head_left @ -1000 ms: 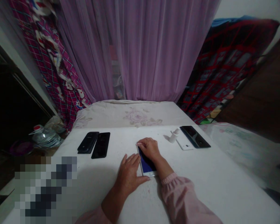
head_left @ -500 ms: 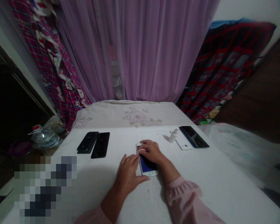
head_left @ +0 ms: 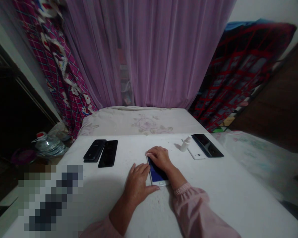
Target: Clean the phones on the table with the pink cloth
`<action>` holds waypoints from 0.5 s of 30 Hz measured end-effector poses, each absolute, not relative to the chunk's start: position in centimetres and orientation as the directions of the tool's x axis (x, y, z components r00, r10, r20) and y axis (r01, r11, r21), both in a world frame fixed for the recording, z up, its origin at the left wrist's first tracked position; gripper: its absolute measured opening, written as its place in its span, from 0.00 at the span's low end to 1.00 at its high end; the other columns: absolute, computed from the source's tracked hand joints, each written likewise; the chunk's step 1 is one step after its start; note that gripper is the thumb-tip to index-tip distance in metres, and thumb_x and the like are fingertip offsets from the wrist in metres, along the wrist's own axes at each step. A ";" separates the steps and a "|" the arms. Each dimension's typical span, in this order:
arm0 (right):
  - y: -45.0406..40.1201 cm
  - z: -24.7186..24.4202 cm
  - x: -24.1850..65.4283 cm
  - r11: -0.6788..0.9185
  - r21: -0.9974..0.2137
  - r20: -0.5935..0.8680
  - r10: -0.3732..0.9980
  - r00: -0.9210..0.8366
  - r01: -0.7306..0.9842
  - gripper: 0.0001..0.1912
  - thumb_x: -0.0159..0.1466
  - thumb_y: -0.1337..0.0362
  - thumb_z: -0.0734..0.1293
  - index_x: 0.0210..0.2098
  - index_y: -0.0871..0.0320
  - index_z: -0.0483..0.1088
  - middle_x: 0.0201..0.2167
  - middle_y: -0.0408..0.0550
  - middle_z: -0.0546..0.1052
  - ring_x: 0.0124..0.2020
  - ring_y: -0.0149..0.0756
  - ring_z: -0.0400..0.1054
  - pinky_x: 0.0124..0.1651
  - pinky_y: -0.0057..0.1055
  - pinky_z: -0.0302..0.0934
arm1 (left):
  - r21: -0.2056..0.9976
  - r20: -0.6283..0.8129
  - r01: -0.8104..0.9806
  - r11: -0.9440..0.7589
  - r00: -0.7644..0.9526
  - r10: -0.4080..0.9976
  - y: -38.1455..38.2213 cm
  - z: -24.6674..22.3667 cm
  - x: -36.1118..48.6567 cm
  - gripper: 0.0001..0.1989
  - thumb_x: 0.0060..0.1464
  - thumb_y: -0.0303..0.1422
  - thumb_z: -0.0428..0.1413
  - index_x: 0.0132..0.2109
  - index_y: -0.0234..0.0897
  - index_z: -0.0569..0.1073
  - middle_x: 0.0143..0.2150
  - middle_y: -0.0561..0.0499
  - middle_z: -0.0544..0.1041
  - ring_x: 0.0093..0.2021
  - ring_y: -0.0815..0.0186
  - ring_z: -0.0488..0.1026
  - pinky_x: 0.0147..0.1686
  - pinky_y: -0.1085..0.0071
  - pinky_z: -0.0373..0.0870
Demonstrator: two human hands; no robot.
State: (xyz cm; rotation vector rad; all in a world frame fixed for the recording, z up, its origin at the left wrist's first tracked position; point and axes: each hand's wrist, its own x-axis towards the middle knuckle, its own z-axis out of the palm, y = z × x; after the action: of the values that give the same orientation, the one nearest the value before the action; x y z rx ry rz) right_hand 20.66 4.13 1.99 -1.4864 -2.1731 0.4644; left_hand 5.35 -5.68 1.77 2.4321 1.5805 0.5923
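Note:
A white-framed smartphone (head_left: 159,173) with a dark blue screen lies face up on the white table in front of me. My left hand (head_left: 137,180) braces it, fingertips at its left edge and thumb by its bottom corner. Over the upper part of the screen is my right hand (head_left: 160,157), its fingers curled and pressed together near the top edge. A small pale bit shows under those fingertips; I cannot make out what it is.
Two dark phones, one thick (head_left: 94,150) and one flat (head_left: 108,153), lie left. At the right are a small white spray bottle (head_left: 185,144), a white phone (head_left: 196,152) and a dark phone (head_left: 207,145). A water jug (head_left: 49,145) stands beyond the table's left side.
My right hand has slid a little up the phone, from the upper screen to the top edge. My left hand keeps its place on the phone's left side.

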 end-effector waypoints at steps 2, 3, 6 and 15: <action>3.8 1.6 21.6 0.414 -0.556 0.185 0.907 -0.378 0.721 0.09 0.65 0.58 0.65 0.38 0.45 0.78 0.46 0.45 0.77 0.52 0.40 0.67 0.57 0.43 0.50 | 0.361 0.235 0.834 -0.418 0.353 0.906 -5.7 1.8 5.4 0.38 0.43 0.47 0.69 0.58 0.36 0.69 0.58 0.39 0.73 0.58 0.48 0.69 0.62 0.42 0.55; 3.6 1.5 22.1 0.438 -0.565 0.184 0.893 -0.411 0.699 0.09 0.64 0.58 0.65 0.38 0.45 0.78 0.49 0.45 0.76 0.54 0.41 0.66 0.59 0.44 0.49 | 0.364 0.240 0.832 -0.419 0.351 0.905 -5.7 1.8 5.4 0.37 0.43 0.47 0.68 0.58 0.37 0.69 0.58 0.39 0.73 0.58 0.48 0.69 0.62 0.42 0.55; 3.3 1.3 23.1 0.469 -0.579 0.161 0.868 -0.469 0.667 0.08 0.63 0.57 0.66 0.39 0.45 0.79 0.54 0.47 0.73 0.59 0.44 0.62 0.61 0.49 0.46 | 0.364 0.243 0.830 -0.423 0.353 0.903 -5.7 1.8 5.4 0.37 0.43 0.48 0.68 0.58 0.37 0.70 0.58 0.40 0.73 0.58 0.47 0.69 0.62 0.42 0.56; 3.8 1.6 21.4 0.368 -0.562 0.202 0.929 -0.309 0.741 0.09 0.64 0.57 0.65 0.38 0.45 0.78 0.43 0.44 0.79 0.50 0.39 0.68 0.57 0.43 0.51 | 0.360 0.248 0.829 -0.428 0.357 0.900 -5.7 1.7 5.3 0.36 0.45 0.49 0.67 0.58 0.37 0.70 0.58 0.39 0.73 0.58 0.47 0.69 0.61 0.42 0.56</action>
State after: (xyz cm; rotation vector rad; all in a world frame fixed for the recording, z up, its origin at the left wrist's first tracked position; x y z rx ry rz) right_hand 21.42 3.85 1.62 -1.4413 -2.1400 0.5060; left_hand 5.35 -5.72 1.68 2.4415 1.5725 0.6170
